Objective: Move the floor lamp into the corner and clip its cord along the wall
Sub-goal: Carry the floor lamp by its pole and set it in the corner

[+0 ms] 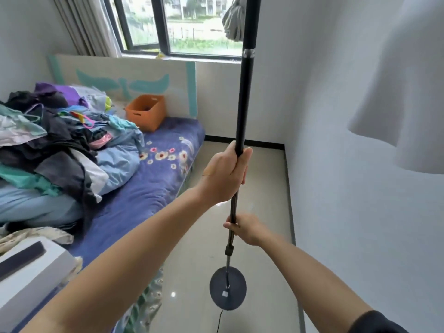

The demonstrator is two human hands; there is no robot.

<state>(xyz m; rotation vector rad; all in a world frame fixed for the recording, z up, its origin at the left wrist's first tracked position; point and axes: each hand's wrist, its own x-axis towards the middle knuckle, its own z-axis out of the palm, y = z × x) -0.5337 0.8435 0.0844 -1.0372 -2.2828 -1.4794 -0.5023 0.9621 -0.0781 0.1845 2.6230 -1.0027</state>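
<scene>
While upright, lamp pole [242,104] fills 2 hands [228,174].

Premises: a home bedroom. At frame left, a bed [153,188] with blue floral sheet and headboard [125,80], heaped with clothes [52,140]; an orange storage bin [146,112] beside them. Curtained window [168,25] at top; tiled floor [262,188], white walls.
</scene>
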